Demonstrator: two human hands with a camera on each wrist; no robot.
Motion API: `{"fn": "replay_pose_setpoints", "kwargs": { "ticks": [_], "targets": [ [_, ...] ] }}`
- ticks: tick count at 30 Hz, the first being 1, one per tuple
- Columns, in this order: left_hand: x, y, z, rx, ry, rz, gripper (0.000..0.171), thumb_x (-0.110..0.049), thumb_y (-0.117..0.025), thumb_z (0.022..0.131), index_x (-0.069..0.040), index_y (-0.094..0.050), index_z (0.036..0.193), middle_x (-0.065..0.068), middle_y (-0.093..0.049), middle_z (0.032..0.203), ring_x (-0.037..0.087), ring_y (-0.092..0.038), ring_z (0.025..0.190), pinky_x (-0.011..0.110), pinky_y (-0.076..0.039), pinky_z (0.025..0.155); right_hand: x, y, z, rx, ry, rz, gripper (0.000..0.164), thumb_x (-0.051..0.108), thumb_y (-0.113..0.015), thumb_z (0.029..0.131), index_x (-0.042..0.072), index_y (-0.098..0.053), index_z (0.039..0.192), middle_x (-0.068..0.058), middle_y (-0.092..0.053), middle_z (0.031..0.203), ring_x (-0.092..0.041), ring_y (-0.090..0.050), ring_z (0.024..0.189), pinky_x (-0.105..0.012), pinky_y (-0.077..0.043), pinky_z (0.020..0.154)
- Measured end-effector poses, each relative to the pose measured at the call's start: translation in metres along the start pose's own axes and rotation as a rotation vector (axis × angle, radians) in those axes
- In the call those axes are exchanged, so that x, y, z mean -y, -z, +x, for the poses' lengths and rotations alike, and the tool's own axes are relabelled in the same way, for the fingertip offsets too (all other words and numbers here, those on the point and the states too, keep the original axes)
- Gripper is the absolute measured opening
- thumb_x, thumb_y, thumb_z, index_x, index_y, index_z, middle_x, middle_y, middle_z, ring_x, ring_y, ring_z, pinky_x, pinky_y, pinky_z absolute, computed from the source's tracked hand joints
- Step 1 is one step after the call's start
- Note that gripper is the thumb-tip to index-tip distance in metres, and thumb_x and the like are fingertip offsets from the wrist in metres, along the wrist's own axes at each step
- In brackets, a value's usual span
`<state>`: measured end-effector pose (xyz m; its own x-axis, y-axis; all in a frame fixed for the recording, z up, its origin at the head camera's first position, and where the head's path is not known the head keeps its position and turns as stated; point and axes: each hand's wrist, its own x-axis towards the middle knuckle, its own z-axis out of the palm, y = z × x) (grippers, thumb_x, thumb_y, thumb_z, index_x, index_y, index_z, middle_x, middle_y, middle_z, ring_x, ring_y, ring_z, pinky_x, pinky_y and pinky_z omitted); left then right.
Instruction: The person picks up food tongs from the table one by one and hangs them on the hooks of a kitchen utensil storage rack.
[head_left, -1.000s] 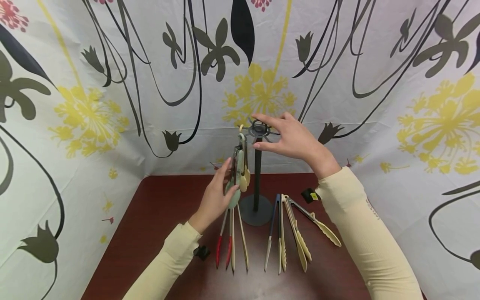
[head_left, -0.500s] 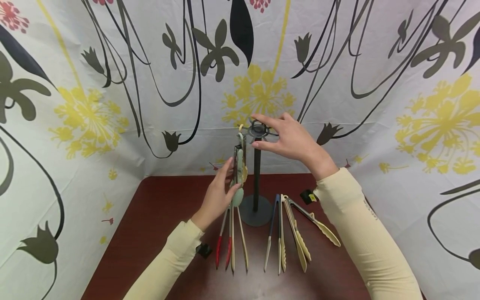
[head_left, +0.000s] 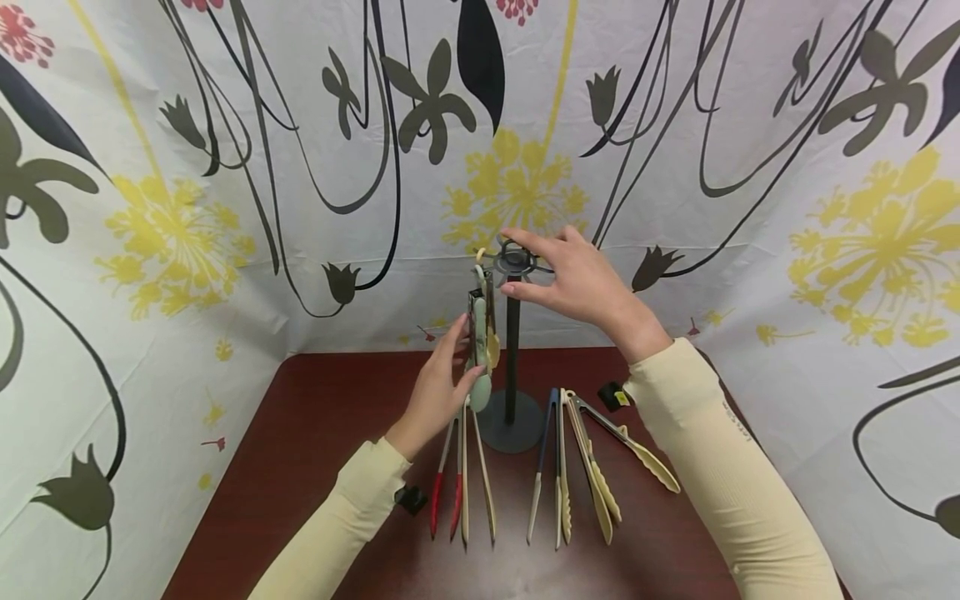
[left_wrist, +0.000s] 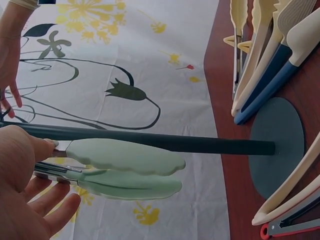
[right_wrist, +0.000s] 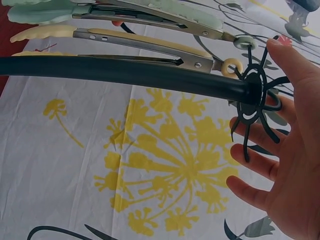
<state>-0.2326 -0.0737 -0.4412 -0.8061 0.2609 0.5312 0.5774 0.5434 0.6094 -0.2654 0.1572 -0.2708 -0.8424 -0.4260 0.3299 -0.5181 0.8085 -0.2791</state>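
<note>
In the head view my left hand (head_left: 435, 387) pinches the mint-green tongs (head_left: 481, 342) between thumb and fingers, left of a dark utensil stand (head_left: 513, 350). Their scalloped heads (left_wrist: 125, 155) point down the pole. At the upper end, the tongs' hanging loop (right_wrist: 245, 42) is at a hook tip; whether it is fully over the hook I cannot tell. Cream tongs (right_wrist: 140, 42) hang by their ring beside them. My right hand (head_left: 592, 279) holds the hooked top (right_wrist: 252, 95) of the stand, its thumb and fingers spread around the hooks.
Red-tipped tongs (head_left: 457, 492) and cream tongs (head_left: 483, 483) lie left on the dark red table (head_left: 262, 467). Several tongs lie right of the round base (head_left: 491, 429), including a blue-handled pair (head_left: 551, 433) and a steel pair with cream heads (head_left: 652, 462). Patterned cloth (head_left: 300, 167) surrounds the table.
The mint-green tongs in my left hand have shifted slightly right, their heads turning to hang more upright beside the pole. My right hand stays at the stand's top.
</note>
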Motion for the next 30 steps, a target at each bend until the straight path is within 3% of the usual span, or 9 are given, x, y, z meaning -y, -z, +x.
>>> {"fn": "replay_pose_setpoints", "kwargs": {
  "ticks": [8, 12, 15, 20, 30],
  "targets": [
    [-0.001, 0.001, 0.0, -0.006, 0.007, -0.012, 0.088, -0.012, -0.07, 0.092, -0.026, -0.016, 0.16, 0.01, -0.05, 0.145, 0.025, -0.059, 0.125, 0.038, -0.054, 0.097, 0.001, -0.001, -0.001, -0.02, -0.002, -0.002, 0.076, 0.072, -0.06, 0.083, 0.051, -0.031, 0.15, -0.014, -0.056, 0.124, -0.026, -0.048, 0.103, -0.052, -0.049, 0.083],
    [0.0, 0.004, -0.002, -0.016, 0.016, -0.023, 0.084, -0.013, -0.069, 0.093, -0.02, -0.019, 0.159, 0.011, -0.051, 0.145, 0.025, -0.058, 0.128, 0.041, -0.054, 0.097, 0.001, -0.002, -0.001, -0.018, -0.002, -0.011, 0.076, 0.072, -0.06, 0.083, 0.05, -0.031, 0.151, -0.014, -0.056, 0.125, -0.027, -0.049, 0.104, -0.053, -0.049, 0.083],
    [0.002, 0.008, -0.004, -0.027, 0.022, -0.031, 0.082, -0.014, -0.068, 0.093, -0.018, -0.02, 0.159, 0.01, -0.051, 0.146, 0.025, -0.057, 0.129, 0.043, -0.054, 0.097, 0.001, 0.0, -0.001, 0.005, -0.008, -0.013, 0.075, 0.069, -0.059, 0.086, 0.051, -0.028, 0.151, -0.014, -0.055, 0.126, -0.027, -0.05, 0.104, -0.053, -0.049, 0.082],
    [0.008, 0.012, -0.01, -0.032, 0.034, -0.045, 0.081, -0.015, -0.067, 0.094, -0.024, -0.02, 0.159, 0.01, -0.051, 0.146, 0.027, -0.057, 0.129, 0.044, -0.053, 0.099, 0.001, 0.005, -0.001, 0.08, -0.024, -0.001, 0.07, 0.057, -0.057, 0.092, 0.054, -0.02, 0.151, -0.014, -0.051, 0.131, -0.028, -0.048, 0.109, -0.052, -0.047, 0.084],
    [0.029, 0.003, -0.038, 0.036, 0.163, 0.023, 0.077, -0.012, -0.07, 0.092, -0.023, -0.029, 0.156, 0.007, -0.055, 0.14, 0.025, -0.059, 0.124, 0.043, -0.052, 0.1, -0.001, 0.01, 0.0, 0.144, -0.025, 0.023, 0.069, 0.051, -0.054, 0.094, 0.053, -0.017, 0.152, -0.013, -0.048, 0.138, -0.027, -0.045, 0.112, -0.05, -0.045, 0.083]
  ]
}}
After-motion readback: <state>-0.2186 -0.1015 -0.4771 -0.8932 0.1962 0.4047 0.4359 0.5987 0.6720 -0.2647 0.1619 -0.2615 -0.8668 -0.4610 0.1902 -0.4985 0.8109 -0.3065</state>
